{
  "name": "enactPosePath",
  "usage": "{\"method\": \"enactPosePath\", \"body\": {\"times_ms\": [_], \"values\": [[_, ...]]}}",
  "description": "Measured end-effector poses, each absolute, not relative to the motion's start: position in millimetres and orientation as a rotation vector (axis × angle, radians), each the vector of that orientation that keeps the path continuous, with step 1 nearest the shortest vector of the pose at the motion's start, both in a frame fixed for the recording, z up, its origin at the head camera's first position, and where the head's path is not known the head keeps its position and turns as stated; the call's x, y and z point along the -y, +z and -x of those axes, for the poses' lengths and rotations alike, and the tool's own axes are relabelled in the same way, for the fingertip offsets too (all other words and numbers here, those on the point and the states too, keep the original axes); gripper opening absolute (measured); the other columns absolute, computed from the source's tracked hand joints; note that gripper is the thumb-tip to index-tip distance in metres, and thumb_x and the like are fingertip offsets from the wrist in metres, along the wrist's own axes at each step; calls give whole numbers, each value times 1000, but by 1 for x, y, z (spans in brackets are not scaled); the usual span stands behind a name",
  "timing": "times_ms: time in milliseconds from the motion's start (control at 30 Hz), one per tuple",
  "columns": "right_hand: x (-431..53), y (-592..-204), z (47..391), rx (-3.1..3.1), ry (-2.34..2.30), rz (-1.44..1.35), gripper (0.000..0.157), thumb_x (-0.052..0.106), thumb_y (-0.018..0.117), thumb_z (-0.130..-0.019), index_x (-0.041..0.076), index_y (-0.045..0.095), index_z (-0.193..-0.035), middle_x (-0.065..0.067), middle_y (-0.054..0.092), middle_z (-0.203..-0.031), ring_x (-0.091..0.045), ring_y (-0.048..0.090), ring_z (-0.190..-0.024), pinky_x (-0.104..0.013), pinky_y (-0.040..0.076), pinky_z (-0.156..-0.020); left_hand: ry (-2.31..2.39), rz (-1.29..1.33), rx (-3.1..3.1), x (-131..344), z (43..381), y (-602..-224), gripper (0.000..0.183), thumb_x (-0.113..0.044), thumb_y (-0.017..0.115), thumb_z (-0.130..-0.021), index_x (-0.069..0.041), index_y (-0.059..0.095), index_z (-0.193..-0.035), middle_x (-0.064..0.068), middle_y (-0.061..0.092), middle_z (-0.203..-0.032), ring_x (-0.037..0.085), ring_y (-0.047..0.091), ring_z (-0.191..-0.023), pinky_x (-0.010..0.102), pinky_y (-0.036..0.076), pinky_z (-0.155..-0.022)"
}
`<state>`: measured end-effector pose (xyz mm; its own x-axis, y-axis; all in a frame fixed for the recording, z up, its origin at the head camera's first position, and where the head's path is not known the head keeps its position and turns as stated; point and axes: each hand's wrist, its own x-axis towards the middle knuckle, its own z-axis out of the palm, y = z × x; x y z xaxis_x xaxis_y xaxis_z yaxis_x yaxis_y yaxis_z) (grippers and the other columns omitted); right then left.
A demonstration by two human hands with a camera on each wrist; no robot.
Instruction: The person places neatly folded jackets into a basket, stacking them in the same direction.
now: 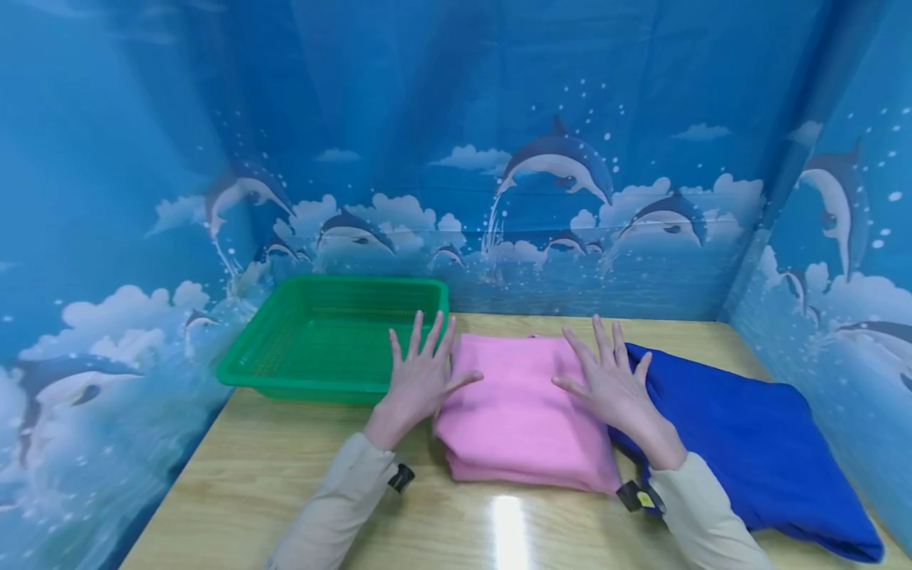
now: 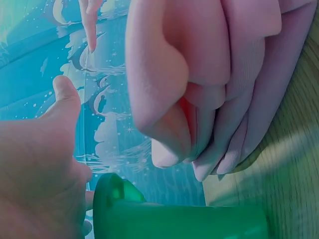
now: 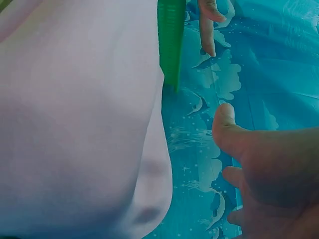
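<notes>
A thick pink folded cloth (image 1: 520,419) lies in the middle of the table, its stacked layers showing side-on in the left wrist view. My left hand (image 1: 419,380) hovers with fingers spread between the cloth's left edge and the green basket (image 1: 285,385). Over the cloth's right side my right hand (image 1: 616,388) is likewise spread, holding nothing. Both wrist views show the hands apart from the pink cloth (image 2: 199,59). To the right, a blue cloth (image 1: 748,443) lies loosely folded, partly behind the right hand and forearm.
The wooden table (image 1: 235,475) is bordered by blue dolphin-print curtains (image 1: 399,119) at the back and both sides. The shallow green basket stands at the table's back left. Dark straps (image 1: 401,477) sit on the wrists.
</notes>
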<state>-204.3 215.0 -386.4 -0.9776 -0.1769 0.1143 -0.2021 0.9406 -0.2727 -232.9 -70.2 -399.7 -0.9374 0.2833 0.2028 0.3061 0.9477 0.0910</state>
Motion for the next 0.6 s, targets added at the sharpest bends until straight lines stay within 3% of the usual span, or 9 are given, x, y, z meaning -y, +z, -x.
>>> {"method": "enactPosePath", "body": {"times_ms": [167, 333, 600], "values": [[-217, -385, 205, 2977, 455, -284, 77, 55, 50, -87, 29, 12, -148, -12, -15, -153, -36, -22, -136, -78, -5, -90, -169, 428, 2891, 70, 234, -398, 91, -75, 31, -81, -21, 0, -148, 1, -10, -152, 30, -21, -137, 66, -7, -102], [-220, -382, 206, 2892, 540, -289, 72, 54, 47, -90, 27, 15, -148, -20, 3, -153, -40, -8, -138, -74, 7, -96, -326, 471, 2788, 62, 233, -394, 92, -72, 36, -82, -23, -5, -148, 1, -10, -153, 27, -18, -138, 62, -6, -104], [-230, -389, 201, 2837, 632, -316, 68, 50, 48, -91, 20, 23, -147, -21, 21, -149, -44, 16, -135, -67, 19, -98, -733, 676, 2666, 37, 218, -401, 73, -53, 37, -94, -14, 8, -149, 5, 7, -154, 22, 4, -141, 45, 9, -112]]}}
